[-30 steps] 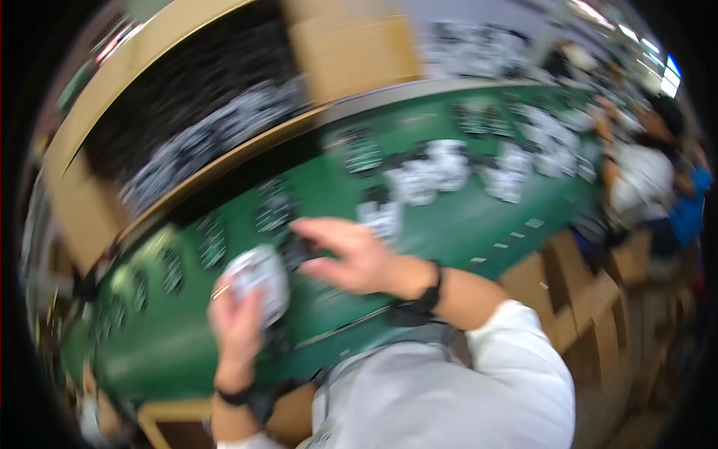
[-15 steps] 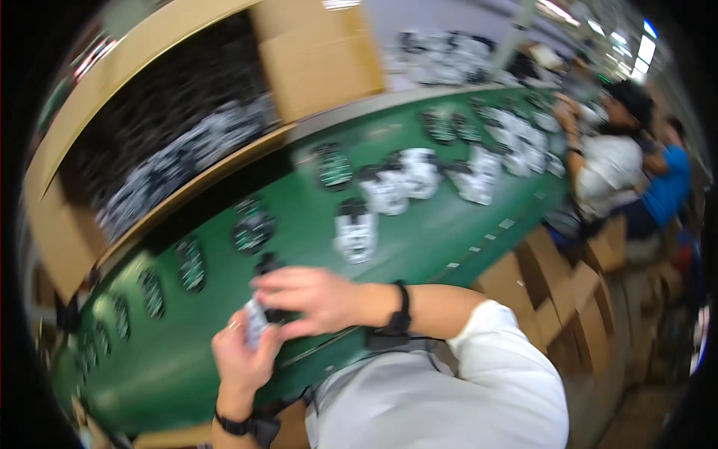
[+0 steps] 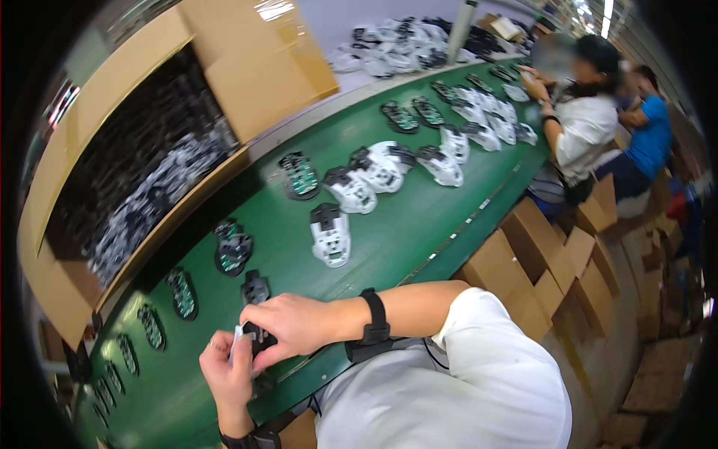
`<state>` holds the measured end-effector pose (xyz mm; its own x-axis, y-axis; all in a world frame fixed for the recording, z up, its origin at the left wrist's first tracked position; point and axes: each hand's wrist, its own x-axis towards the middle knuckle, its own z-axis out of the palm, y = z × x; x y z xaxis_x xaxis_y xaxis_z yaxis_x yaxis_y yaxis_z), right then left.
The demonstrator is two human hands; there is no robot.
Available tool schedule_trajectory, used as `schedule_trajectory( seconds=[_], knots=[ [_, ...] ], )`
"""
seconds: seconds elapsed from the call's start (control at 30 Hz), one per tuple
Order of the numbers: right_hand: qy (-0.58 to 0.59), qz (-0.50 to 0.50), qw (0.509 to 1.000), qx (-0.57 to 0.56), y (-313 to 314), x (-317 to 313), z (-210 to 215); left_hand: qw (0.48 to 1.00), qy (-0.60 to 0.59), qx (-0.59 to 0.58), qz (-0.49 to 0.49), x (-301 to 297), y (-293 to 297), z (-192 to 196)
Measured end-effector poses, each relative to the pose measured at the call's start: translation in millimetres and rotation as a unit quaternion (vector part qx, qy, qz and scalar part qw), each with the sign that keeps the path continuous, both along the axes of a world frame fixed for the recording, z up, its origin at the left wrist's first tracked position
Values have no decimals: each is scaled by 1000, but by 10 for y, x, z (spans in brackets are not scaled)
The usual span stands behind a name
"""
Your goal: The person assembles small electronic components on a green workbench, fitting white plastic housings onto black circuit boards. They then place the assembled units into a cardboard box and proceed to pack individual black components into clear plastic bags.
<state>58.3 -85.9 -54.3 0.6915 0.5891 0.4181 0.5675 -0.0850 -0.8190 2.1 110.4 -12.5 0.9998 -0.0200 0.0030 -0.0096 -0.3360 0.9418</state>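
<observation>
Over the near side of the green bench my two hands meet around a small mouse shell (image 3: 260, 340), its white edge by my left thumb and its black part under my right fingers. My left hand (image 3: 228, 374) is closed on the white side from below. From the right, my right hand (image 3: 295, 325) grips the black side, fingers bent over it. Most of the shell is hidden by the fingers. Just beyond my right hand lies a black mouse part (image 3: 255, 286). A white-and-black mouse shell (image 3: 330, 238) rests farther right.
Mouse bases with green circuit boards (image 3: 181, 293) run in a row along the green bench (image 3: 299, 251). More white shells (image 3: 378, 170) sit farther along. A big carton (image 3: 269, 75) full of parts stands behind. At right are a co-worker (image 3: 583, 112) and open cardboard boxes (image 3: 516, 262).
The view has shifted, so the bench items appear farther left. Both hands stay together on the shell, and my right hand now covers more of its black side.
</observation>
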Motion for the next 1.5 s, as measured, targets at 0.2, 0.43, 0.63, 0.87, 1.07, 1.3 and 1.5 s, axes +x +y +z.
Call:
schedule_trajectory(
  seconds=[0.2, 0.43, 0.63, 0.87, 1.07, 1.3, 1.5],
  knots=[
    [-44, 1, 997, 70, -191, 100, 18, 932, -277, 233, -11, -17, -114, 1],
    [38, 48, 995, 74, -112, -2, 53, 962, -253, 75, 75, -88, -161, -183],
    [170, -122, 978, 9, -637, 462, 214, 920, -304, 240, 59, 76, 229, 147],
    [-215, -176, 932, -232, -528, 556, 173, 950, -155, 58, 264, -765, 1274, 340],
    [-306, -80, 857, -408, -47, 613, 286, 855, -188, 69, 478, -2227, 2054, -52],
    [-276, -28, 822, -497, -814, 889, 344, 715, 258, 268, 592, -3836, 2344, -1158],
    [-270, 37, 820, -503, -355, 999, 196, 669, 396, 412, 476, -3935, 2054, -1883]
  ],
)
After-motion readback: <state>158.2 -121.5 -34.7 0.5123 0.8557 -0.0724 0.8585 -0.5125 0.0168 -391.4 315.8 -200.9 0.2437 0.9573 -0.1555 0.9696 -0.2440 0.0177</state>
